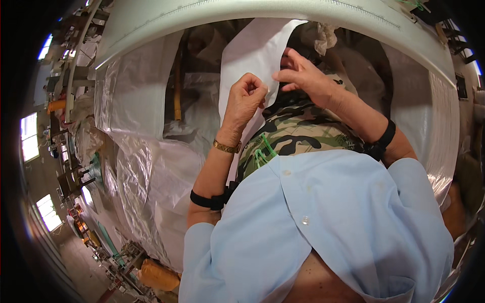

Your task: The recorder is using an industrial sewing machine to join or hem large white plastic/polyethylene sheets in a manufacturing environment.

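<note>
A white sheet of woven-looking material (252,50) hangs down from the table edge over my lap. Its right edge is dark and looks slightly frayed. My left hand (246,98) is in front of the sheet, thumb and fingers pinched together; whatever lies in the pinch is too small to make out. Beside the sheet's right edge is my right hand (305,78), its fingers apart and partly curled, with no object visible in it. Green strings (263,151) lie on the camouflage cloth (298,126) over my lap.
A white table (242,11) with a ruler scale along it spans the top. Clear plastic sheeting (146,177) drapes at the left, with more plastic sheeting (439,131) at the right. Under the table stands a yellowish rod (177,93). Machinery (129,257) and an orange bundle (157,275) are farther left.
</note>
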The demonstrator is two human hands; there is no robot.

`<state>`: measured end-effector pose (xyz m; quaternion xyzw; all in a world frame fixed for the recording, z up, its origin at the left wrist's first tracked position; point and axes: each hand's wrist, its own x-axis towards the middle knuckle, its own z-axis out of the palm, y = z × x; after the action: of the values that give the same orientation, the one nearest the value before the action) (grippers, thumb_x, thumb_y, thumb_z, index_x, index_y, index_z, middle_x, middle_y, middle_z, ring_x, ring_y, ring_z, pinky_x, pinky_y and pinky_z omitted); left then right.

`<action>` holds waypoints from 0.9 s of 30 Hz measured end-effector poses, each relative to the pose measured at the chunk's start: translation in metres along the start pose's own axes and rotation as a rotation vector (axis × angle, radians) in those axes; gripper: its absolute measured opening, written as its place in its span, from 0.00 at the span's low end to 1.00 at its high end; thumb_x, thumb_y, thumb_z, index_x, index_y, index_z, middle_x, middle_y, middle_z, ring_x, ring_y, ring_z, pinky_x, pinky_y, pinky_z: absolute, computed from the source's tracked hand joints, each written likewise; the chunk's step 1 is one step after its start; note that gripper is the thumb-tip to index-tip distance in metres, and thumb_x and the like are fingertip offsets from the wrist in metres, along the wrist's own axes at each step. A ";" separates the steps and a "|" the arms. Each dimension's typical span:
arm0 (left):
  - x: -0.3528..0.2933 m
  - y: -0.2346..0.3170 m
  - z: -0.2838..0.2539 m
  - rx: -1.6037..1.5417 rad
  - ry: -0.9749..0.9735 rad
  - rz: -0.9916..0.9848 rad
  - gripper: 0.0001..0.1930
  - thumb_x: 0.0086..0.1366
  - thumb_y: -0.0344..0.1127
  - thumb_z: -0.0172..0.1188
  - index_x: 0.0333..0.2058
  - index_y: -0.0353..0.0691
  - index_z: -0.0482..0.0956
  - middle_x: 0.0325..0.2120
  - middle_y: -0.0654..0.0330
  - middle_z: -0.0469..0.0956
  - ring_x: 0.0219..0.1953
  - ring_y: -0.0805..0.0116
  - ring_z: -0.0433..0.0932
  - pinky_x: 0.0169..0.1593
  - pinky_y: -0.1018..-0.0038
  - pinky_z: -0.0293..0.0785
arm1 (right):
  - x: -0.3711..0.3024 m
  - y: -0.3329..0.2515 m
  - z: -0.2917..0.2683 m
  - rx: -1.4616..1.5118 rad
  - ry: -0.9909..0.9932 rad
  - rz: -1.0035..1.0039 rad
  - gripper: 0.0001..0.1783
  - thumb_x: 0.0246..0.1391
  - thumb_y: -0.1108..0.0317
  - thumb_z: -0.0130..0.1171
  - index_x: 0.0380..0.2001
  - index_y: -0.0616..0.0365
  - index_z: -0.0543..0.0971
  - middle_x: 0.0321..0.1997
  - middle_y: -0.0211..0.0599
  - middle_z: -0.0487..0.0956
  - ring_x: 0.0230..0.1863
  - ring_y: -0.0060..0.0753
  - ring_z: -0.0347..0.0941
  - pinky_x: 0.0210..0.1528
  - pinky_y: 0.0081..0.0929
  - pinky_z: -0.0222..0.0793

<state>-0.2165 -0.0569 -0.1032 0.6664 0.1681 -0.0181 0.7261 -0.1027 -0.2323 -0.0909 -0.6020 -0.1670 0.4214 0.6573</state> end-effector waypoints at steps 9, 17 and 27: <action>-0.003 0.009 0.002 0.306 0.024 0.241 0.09 0.60 0.28 0.65 0.39 0.37 0.77 0.20 0.68 0.72 0.24 0.80 0.68 0.28 0.80 0.64 | 0.016 0.035 -0.001 -0.197 0.263 -0.209 0.23 0.56 0.66 0.63 0.51 0.69 0.74 0.41 0.41 0.81 0.44 0.29 0.76 0.47 0.28 0.72; -0.046 0.053 -0.039 0.641 0.220 0.518 0.09 0.65 0.25 0.60 0.43 0.34 0.82 0.30 0.53 0.82 0.28 0.76 0.77 0.35 0.77 0.73 | 0.016 -0.007 -0.005 -0.082 0.506 -0.406 0.05 0.59 0.76 0.54 0.35 0.65 0.78 0.31 0.26 0.79 0.36 0.17 0.72 0.39 0.21 0.69; -0.157 0.272 -0.243 0.627 1.075 0.673 0.21 0.71 0.41 0.53 0.56 0.33 0.73 0.51 0.53 0.77 0.49 0.63 0.79 0.54 0.68 0.75 | -0.037 0.038 -0.120 -0.999 0.686 -0.521 0.06 0.62 0.67 0.57 0.36 0.56 0.81 0.35 0.46 0.81 0.37 0.52 0.75 0.40 0.36 0.71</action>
<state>-0.3495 0.1787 0.1872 0.7765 0.2751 0.4915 0.2825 -0.0509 -0.3413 -0.1415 -0.8747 -0.2637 -0.0952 0.3954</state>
